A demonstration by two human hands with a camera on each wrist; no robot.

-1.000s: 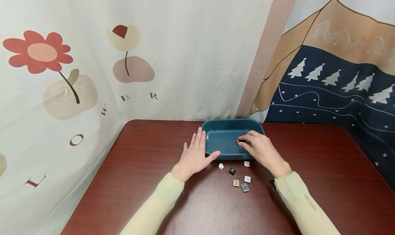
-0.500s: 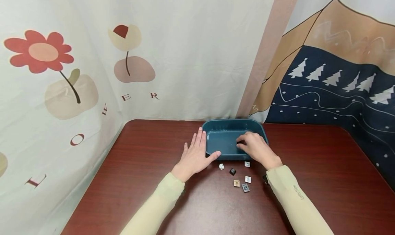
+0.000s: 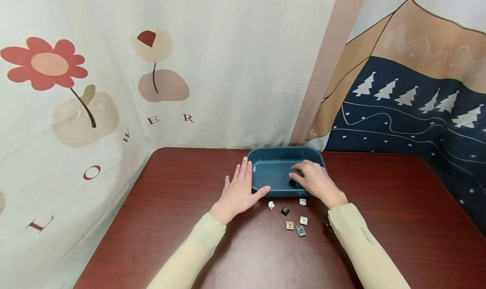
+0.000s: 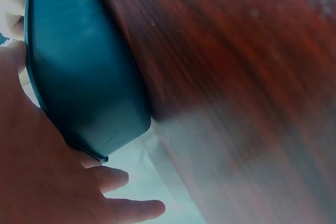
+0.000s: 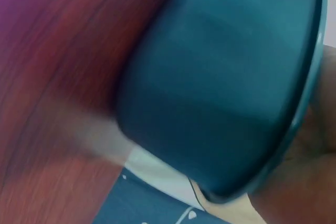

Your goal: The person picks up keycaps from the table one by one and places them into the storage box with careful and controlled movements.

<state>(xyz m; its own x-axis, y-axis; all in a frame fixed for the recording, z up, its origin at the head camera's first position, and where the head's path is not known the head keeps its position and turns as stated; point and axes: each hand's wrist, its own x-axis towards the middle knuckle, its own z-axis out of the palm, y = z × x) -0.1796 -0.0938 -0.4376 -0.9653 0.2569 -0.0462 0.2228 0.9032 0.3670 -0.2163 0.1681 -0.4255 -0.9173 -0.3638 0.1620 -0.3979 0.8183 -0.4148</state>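
A blue-green rectangular tray [image 3: 271, 168] stands at the table's back edge. My left hand [image 3: 237, 194] lies along its left side with straight fingers, the thumb stretched towards the front wall. My right hand [image 3: 317, 181] reaches over the right part of the tray, index finger and thumb apart. Just below that thumb, a small black piece [image 3: 292, 182] shows against the tray floor; its kind is too small to tell. In front of the tray lie several small keycap-like pieces, among them a white one [image 3: 271, 205], a black one [image 3: 285, 211] and a tan one [image 3: 290, 225].
The dark red wooden table [image 3: 171, 221] extends to both sides. Behind the tray hangs a printed curtain [image 3: 235, 69], close to the table's back edge. A grey-blue piece [image 3: 301, 230] lies nearest to me among the loose ones.
My right hand has moved slightly left over the tray. Its fingertips held a black and red piece earlier; now they are spread, with a black piece below the thumb. The left hand stays put.
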